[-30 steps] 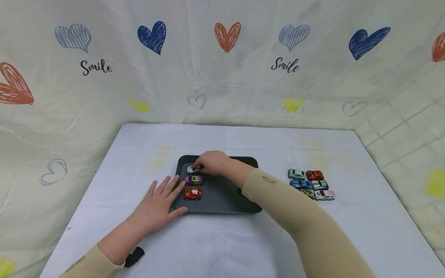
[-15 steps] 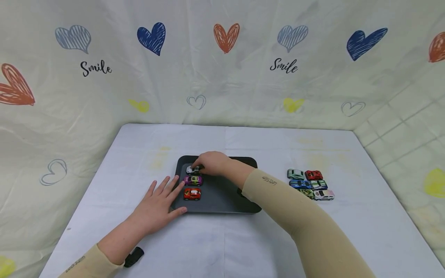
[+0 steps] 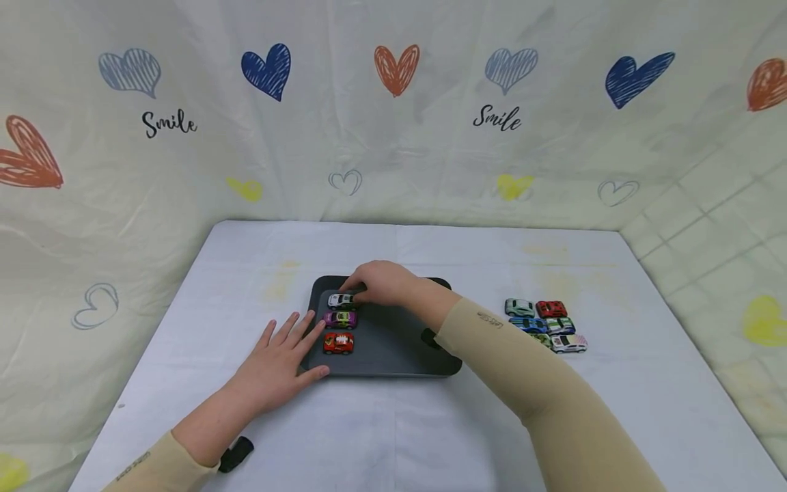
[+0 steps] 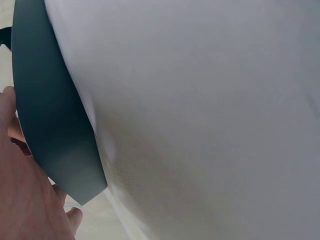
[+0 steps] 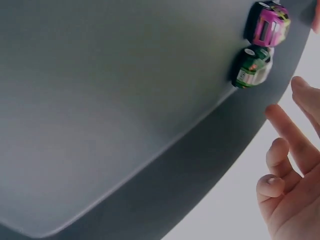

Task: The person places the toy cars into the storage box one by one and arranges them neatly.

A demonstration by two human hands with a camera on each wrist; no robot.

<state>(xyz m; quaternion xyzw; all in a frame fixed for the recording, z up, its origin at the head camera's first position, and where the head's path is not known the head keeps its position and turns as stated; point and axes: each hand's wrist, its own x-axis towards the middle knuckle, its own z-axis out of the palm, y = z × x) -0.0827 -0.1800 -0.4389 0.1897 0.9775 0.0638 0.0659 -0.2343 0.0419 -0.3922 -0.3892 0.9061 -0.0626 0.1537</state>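
Note:
A dark grey tray [image 3: 393,359] lies on the table. In its left part a white-and-dark toy car [image 3: 340,301], a purple toy car [image 3: 340,320] and a red toy car [image 3: 338,343] form a column. My left hand [image 3: 277,369] spreads its fingers over the tray's left rim, fingertips near the purple car. My right hand [image 3: 384,281] hovers by the white-and-dark car. In the right wrist view this hand [image 5: 295,175] is apart from the car [image 5: 252,67], fingers loosely bent and holding nothing. The left wrist view shows the tray's outer side [image 4: 55,110] beside my left hand [image 4: 30,185].
Several toy cars stand close together on the table right of the tray, among them a red car [image 3: 551,309] and a white-and-pink car [image 3: 569,344]. A black strap-like piece [image 3: 236,454] is at my left wrist. A printed cloth [image 3: 393,150] hangs behind the table.
My right hand has let go of the white-and-dark toy car and moved slightly up and to the right. The car stays in its place, and my left hand keeps its position.

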